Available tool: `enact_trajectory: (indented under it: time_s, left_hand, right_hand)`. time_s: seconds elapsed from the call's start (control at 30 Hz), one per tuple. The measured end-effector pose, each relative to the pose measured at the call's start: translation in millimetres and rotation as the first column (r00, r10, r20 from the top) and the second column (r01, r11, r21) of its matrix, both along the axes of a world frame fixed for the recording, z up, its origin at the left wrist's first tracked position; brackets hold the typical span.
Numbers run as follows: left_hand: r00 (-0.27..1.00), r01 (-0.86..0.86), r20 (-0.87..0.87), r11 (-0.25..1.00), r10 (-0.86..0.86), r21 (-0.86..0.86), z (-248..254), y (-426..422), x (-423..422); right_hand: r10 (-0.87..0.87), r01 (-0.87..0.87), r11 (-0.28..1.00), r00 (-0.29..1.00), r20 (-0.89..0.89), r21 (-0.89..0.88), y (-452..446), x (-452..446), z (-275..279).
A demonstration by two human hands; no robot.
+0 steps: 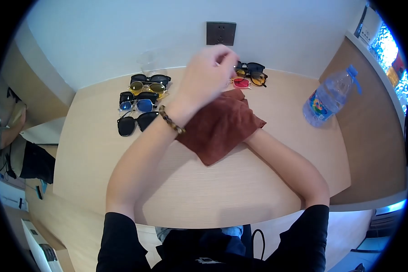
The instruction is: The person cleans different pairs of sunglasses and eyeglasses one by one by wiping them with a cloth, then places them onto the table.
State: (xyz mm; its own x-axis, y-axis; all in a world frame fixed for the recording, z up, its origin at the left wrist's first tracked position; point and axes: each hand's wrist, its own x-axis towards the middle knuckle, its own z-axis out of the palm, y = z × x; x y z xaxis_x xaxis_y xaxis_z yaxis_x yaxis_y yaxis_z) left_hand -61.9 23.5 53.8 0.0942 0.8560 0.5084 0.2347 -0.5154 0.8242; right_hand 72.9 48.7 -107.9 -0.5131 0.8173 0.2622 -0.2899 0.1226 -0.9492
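Observation:
My left hand (211, 68) is raised over the far edge of a brown cloth (220, 124), a beaded bracelet (170, 121) on its wrist. Its fingers are curled together and slightly blurred; whatever they hold, if anything, is hidden. The cloth lies draped over my right hand, covering all of its fingers, and only the forearm (285, 158) shows. Just past my left fingertips are pink-lensed glasses (241, 83), yellow-lensed glasses (259, 79) and black sunglasses (253, 67).
Left of the cloth stand several glasses in a column, among them black sunglasses (128, 126), blue-lensed glasses (144, 105) and yellow-lensed glasses (156, 88). A clear cup (153, 63) sits behind them. A plastic bottle (324, 102) stands at right by the wooden partition (371, 122).

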Motion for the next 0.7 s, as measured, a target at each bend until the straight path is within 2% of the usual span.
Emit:
enact_trajectory:
  time_s: [0.03,0.07,0.13,0.17,0.2,0.27,0.3,0.37,0.5,0.57,0.6,0.67,0.7]
  left_hand:
    - [0.997,-0.014,-0.077,0.998,0.008,-0.068,2,5,-11]
    - [0.997,-0.01,-0.08,0.998,0.005,-0.067,-8,14,-18]
    - [0.915,-0.066,-0.397,0.997,0.075,0.037,-32,31,-26]
    - [0.854,-0.072,-0.516,0.997,0.068,0.013,-38,34,-27]
    - [0.854,-0.076,-0.514,0.997,0.073,0.015,-44,37,-28]
    - [0.682,-0.012,-0.69,0.948,0.242,0.319,-69,45,-27]
    - [0.685,-0.009,-0.69,0.949,0.234,0.314,-80,51,-26]
    - [0.597,-0.041,-0.775,0.973,0.206,0.227,-89,59,-23]
    - [0.58,-0.06,-0.79,0.978,0.198,0.201,-90,56,-34]
    - [0.615,-0.102,-0.776,0.99,0.14,0.098,-76,46,-31]
    - [0.616,-0.102,-0.775,0.99,0.141,0.099,-69,40,-30]
    - [0.679,-0.166,-0.734,0.979,0.025,-0.12,-55,28,-31]
    - [0.678,-0.166,-0.734,0.979,0.026,-0.119,-57,26,-34]
  right_hand:
    - [-0.037,0.026,0.997,0.985,0.167,0.066,-7,6,9]
    - [-0.096,0.059,0.987,0.96,0.261,0.147,-14,7,15]
    - [-0.181,0.096,0.961,0.928,0.326,0.258,-25,6,22]
    - [-0.21,0.106,0.948,0.916,0.343,0.3,-28,4,24]
    - [-0.231,0.111,0.939,0.905,0.357,0.326,-30,4,25]
    - [-0.251,0.109,0.928,0.891,0.378,0.357,-32,5,28]
    - [-0.259,0.109,0.924,0.883,0.392,0.366,-33,6,28]
    - [-0.268,0.1,0.918,0.868,0.417,0.383,-35,10,30]
    - [-0.302,0.064,0.894,0.819,0.488,0.444,-37,12,37]
    - [-0.361,0.053,0.86,0.765,0.534,0.507,-40,13,44]
    - [-0.397,0.039,0.838,0.728,0.559,0.544,-41,13,48]
    - [-0.48,0.006,0.786,0.636,0.604,0.619,-44,12,59]
    - [-0.525,-0.01,0.759,0.582,0.621,0.651,-46,11,64]
